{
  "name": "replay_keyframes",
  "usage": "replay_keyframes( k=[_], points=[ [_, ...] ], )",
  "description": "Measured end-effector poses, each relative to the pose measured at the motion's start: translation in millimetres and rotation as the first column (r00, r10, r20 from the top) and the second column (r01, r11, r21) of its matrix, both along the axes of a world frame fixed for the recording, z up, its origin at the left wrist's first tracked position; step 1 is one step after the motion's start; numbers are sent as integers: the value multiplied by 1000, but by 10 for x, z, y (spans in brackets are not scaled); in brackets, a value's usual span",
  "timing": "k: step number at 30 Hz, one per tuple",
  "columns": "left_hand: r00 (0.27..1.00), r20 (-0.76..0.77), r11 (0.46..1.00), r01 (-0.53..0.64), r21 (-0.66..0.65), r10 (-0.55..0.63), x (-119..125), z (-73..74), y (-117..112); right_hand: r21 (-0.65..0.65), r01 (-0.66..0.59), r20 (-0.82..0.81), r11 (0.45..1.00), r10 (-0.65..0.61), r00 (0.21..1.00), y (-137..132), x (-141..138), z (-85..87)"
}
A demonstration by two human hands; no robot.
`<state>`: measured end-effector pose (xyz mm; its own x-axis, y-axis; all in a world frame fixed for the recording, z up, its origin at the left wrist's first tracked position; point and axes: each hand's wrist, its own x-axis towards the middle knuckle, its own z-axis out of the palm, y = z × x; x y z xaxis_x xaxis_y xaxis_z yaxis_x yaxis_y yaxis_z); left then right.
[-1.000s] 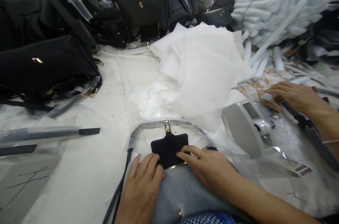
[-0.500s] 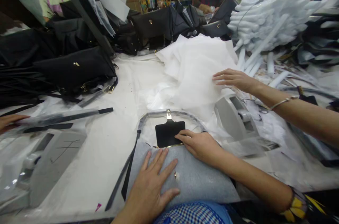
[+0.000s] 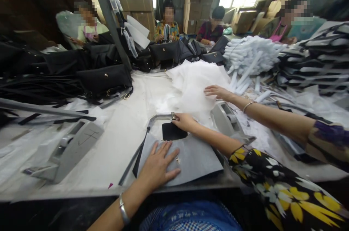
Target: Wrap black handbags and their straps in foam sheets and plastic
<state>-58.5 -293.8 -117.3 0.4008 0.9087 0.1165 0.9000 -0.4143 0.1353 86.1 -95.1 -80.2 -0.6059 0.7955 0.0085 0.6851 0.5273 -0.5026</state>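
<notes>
My left hand (image 3: 160, 163) lies flat, fingers spread, on a pale grey sheet (image 3: 199, 163) that covers the body of a handbag (image 3: 135, 168). A small gold stud shows through the sheet beside it. Beyond the sheet's upper edge lies a black rectangular tab (image 3: 170, 132) with a gold clasp (image 3: 173, 116) at its top. My right hand (image 3: 185, 122) has its thumb and fingertips closed at this clasp. Its fingertips partly hide the tab's neck. The bag's plastic-wrapped strap (image 3: 149, 123) curves around the tab and down the left side.
A co-worker's hand (image 3: 218, 92) reaches from the right onto white tissue sheets (image 3: 191, 78). Grey tape dispensers (image 3: 79, 147) stand on both sides. Black handbags (image 3: 105, 82) line the table's back, left of a bundle of white foam tubes (image 3: 251, 54). A metal post (image 3: 111, 20) rises behind.
My right hand has moved from the black tab up to the gold clasp. My left hand stays flat on the sheet. The view has tilted up, showing more of the room.
</notes>
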Motion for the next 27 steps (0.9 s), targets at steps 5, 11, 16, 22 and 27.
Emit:
replay_keyframes(
  k=[5,11,16,22,27],
  points=[
    [998,58,999,-10,44,8,7,2,-7,-36,-86,-136,996,81,987,-176,109,147],
    [990,140,998,-18,65,9,19,29,-14,94,-371,-322,924,381,866,-890,634,-19],
    [983,182,995,5,102,-24,23,26,-13,118,-387,-317,914,404,858,-1115,783,-247],
    [981,194,955,-33,294,-26,25,-25,-119,173,-400,-314,900,436,844,-1117,774,-380],
    [963,149,883,139,449,-227,53,-49,-248,253,-444,-227,860,498,837,-1142,767,-496]
  ],
)
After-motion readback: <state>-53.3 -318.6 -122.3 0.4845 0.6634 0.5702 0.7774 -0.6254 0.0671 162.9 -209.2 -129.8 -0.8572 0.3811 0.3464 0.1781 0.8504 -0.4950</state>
